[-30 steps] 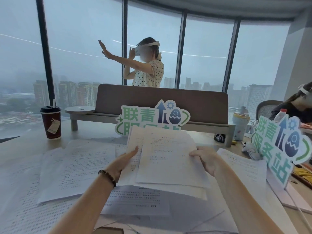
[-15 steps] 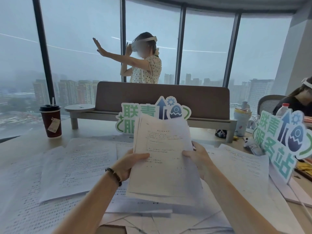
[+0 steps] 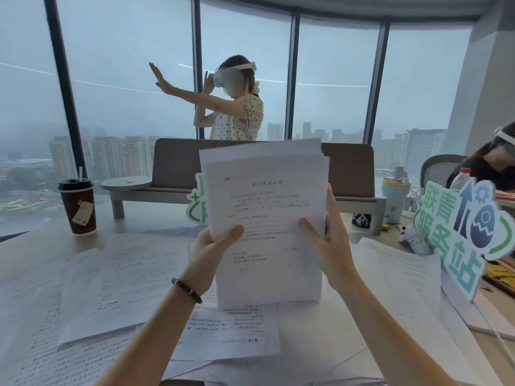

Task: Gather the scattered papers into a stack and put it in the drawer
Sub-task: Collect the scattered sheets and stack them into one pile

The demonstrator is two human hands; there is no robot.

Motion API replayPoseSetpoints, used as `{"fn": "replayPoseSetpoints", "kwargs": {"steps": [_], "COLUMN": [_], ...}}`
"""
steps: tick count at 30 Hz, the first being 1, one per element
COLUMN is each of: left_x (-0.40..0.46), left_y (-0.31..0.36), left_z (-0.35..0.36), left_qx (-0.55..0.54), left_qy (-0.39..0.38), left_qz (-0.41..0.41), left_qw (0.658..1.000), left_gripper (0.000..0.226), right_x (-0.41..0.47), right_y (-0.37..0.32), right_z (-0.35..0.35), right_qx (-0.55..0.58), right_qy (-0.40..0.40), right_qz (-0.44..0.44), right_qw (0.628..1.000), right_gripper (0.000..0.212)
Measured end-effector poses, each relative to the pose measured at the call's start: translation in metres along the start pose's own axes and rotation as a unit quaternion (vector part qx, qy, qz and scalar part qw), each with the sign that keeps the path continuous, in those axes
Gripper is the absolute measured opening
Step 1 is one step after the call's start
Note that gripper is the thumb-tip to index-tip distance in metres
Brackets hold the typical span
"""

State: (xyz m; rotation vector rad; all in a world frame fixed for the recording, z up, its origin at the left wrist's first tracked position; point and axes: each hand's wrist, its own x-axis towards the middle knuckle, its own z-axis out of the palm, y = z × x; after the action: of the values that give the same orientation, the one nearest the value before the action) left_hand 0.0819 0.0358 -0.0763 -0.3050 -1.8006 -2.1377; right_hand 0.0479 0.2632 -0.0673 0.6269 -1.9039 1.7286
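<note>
Nearest me, loose white printed sheets (image 3: 119, 285) lie overlapping across the pale desk (image 3: 25, 246), spreading from its near edge out to the left and right sides. Above them I hold a stack of white printed papers (image 3: 264, 218) upright, its bottom edge resting on the sheets near the desk's middle. My left hand (image 3: 213, 247), with a dark beaded bracelet (image 3: 186, 289) at the wrist, grips the stack's left edge, thumb on the front page. My right hand (image 3: 328, 235) grips the right edge, thumb in front and fingers curled behind. Further off, towards the far left corner, stands a dark red paper cup with a black lid and straw (image 3: 78, 207); I cannot see what it holds. At the right edge leans a green and white cut-out sign (image 3: 462, 232). Along the far edge sits a brown bench-shaped riser (image 3: 348, 168).
</note>
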Motion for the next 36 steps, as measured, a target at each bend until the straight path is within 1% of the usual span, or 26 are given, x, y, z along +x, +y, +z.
{"fn": "replayPoseSetpoints", "kwargs": {"steps": [3,4,6,8,9,12,14,15,16,17,18,19,20,21,22,23,25,27,28,30,33,34,36], "left_x": [-0.002,-0.002,-0.005,-0.005,-0.004,0.004,0.008,0.010,0.011,0.013,0.014,0.017,0.019,0.021,0.023,0.023,0.025,0.025,0.025,0.027,0.027,0.026,0.026], "left_y": [-0.009,-0.014,-0.021,-0.027,-0.028,-0.029,-0.027,-0.026,-0.026,-0.026,-0.026,-0.028,-0.031,-0.035,-0.039,-0.044,-0.053,-0.057,-0.058,-0.058,-0.058,-0.058,-0.058], "left_z": [-0.005,-0.006,-0.007,-0.007,-0.007,-0.009,-0.011,-0.013,-0.016,-0.020,-0.024,-0.028,-0.033,-0.037,-0.041,-0.044,-0.046,-0.046,-0.045,-0.045,-0.043,-0.043,-0.041], "left_qx": [0.012,0.025,0.055,0.080,0.091,0.111,0.108,0.111,0.111,0.111,0.111,0.113,0.119,0.133,0.154,0.179,0.242,0.302,0.319,0.329,0.329,0.329,0.326], "left_qy": [-0.017,-0.022,-0.026,-0.020,-0.012,0.017,0.025,0.025,0.026,0.028,0.034,0.044,0.056,0.064,0.066,0.061,0.043,0.025,0.021,0.015,0.016,0.019,0.024], "left_qz": [-0.027,-0.038,-0.056,-0.065,-0.066,-0.072,-0.074,-0.075,-0.082,-0.093,-0.110,-0.130,-0.153,-0.181,-0.212,-0.241,-0.284,-0.306,-0.308,-0.304,-0.297,-0.295,-0.291], "left_qw": [0.999,0.999,0.997,0.994,0.994,0.991,0.991,0.991,0.990,0.989,0.987,0.984,0.979,0.972,0.963,0.952,0.927,0.903,0.896,0.894,0.896,0.897,0.899], "left_gripper": [0.032,0.035,0.036,0.040,0.037,0.018,0.016,0.017,0.019,0.019,0.020,0.020,0.021,0.021,0.021,0.021,0.025,0.029,0.030,0.031,0.031,0.031,0.031], "right_x": [-0.002,-0.004,-0.010,-0.016,-0.017,-0.012,-0.007,-0.004,-0.001,0.001,0.001,-0.001,-0.003,-0.005,-0.006,-0.007,-0.008,-0.007,-0.006,-0.004,-0.004,-0.003,0.000], "right_y": [0.009,0.013,0.021,0.031,0.034,0.028,0.019,0.019,0.021,0.025,0.032,0.038,0.044,0.049,0.052,0.054,0.057,0.059,0.062,0.065,0.055,0.054,0.055], "right_z": [0.000,0.001,0.003,0.006,0.007,0.006,0.001,-0.003,-0.008,-0.014,-0.021,-0.026,-0.031,-0.035,-0.037,-0.039,-0.039,-0.038,-0.038,-0.035,-0.034,-0.036,-0.040], "right_qx": [0.031,0.057,0.078,0.033,0.010,-0.024,-0.070,-0.125,-0.207,-0.309,-0.402,-0.472,-0.517,-0.544,-0.559,-0.565,-0.562,-0.545,-0.532,-0.493,-0.424,-0.401,-0.371], "right_qy": [0.002,0.003,0.003,-0.005,-0.019,-0.053,-0.057,-0.054,-0.058,-0.073,-0.094,-0.118,-0.144,-0.167,-0.185,-0.198,-0.207,-0.212,-0.213,-0.196,-0.138,-0.120,-0.094], "right_qz": [0.029,0.049,0.095,0.137,0.153,0.182,0.192,0.195,0.198,0.209,0.237,0.275,0.316,0.344,0.358,0.361,0.356,0.347,0.343,0.340,0.332,0.332,0.342], "right_qw": [0.999,0.997,0.992,0.990,0.988,0.982,0.977,0.971,0.956,0.925,0.879,0.829,0.782,0.746,0.725,0.715,0.718,0.733,0.744,0.776,0.831,0.845,0.858], "right_gripper": [0.077,0.072,0.052,0.032,0.028,0.027,0.024,0.028,0.034,0.040,0.046,0.054,0.062,0.068,0.071,0.073,0.075,0.078,0.082,0.090,0.095,0.095,0.096]}}
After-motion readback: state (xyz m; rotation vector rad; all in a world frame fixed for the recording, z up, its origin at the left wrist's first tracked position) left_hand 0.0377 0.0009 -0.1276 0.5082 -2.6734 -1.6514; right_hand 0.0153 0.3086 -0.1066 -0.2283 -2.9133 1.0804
